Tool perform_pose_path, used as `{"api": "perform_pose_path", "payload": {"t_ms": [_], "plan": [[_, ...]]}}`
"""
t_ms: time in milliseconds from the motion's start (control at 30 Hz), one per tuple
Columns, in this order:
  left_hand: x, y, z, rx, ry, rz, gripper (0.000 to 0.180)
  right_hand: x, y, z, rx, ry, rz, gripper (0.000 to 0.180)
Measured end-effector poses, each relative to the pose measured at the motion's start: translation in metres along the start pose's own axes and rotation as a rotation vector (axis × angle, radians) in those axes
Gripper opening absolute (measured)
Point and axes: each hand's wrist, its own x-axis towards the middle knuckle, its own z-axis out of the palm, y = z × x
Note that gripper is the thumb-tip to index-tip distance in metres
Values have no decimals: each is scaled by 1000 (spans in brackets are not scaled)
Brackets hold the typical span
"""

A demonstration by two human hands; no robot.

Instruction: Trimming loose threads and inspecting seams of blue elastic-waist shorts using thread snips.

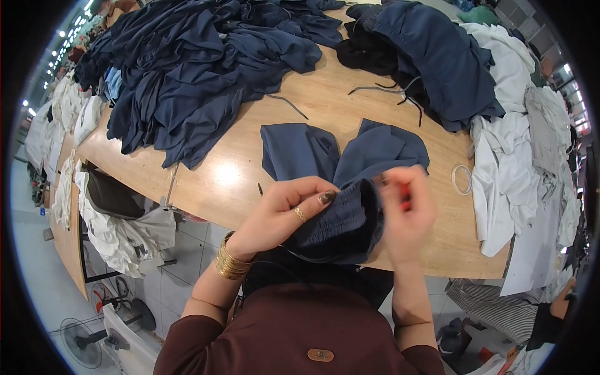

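The garment in hand is a dark navy-blue cloth piece with two spread legs and a gathered, seemingly elastic waistband [331, 219]. It looks light and soft, limp in the plain cloth and springier where the gathers bunch, so it should fold and slump easily rather than break. The cloth has a slight sheen and might slide a little on the pale wood-topped table [447, 240]. The thick, puckered waistband edge seems the best place to take hold, since it should give a pinch more to grip than the smooth legs; pulling hard there could stretch the gathers.

The person's left hand [290, 209] is clamped on that edge, thumb and forefinger pinched together. The waistband opening lies just right of this hand and nearer the body, between the two hands. The left leg panel [299, 150] and right leg panel [382, 149] lie on the table beyond the hands, fanned away from the person.

The right hand [409, 212], blurred, is curled around a small red object [406, 199] whose kind is unclear. It is just right of the waistband; whether its fingertips touch the cloth cannot be told.
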Motion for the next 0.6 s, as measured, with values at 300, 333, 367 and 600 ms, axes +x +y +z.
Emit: {"api": "perform_pose_path", "payload": {"t_ms": [300,333,367,600], "plan": [[2,-3,-5,-147,69,-31,17,-1,4,-10,-3,-128,169,32],[2,-3,-5,-149,69,-32,17,-4,4,-9,24,-144,136,32],[2,-4,-5,-160,66,-36,17,-5,2,-13,-31,-199,138,27],[1,-1,-4,-183,68,-29,15,3,-8,-9,77,-460,-92,34]]}}
